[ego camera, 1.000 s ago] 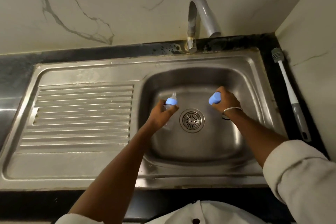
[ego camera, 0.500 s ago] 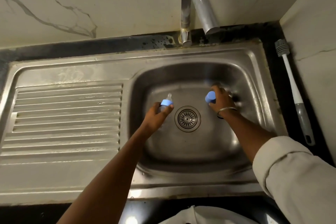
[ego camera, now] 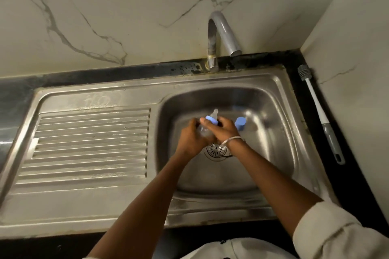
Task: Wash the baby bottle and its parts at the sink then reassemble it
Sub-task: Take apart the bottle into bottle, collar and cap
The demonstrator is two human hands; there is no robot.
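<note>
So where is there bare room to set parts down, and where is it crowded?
Free: the ribbed drainboard left of the basin, and the basin floor nearer the person, below the drain. Crowded: mid-basin, where the left hand and right hand grip the baby bottle beside the blue cap; the black counter strip on the right holds the bottle brush.
</note>
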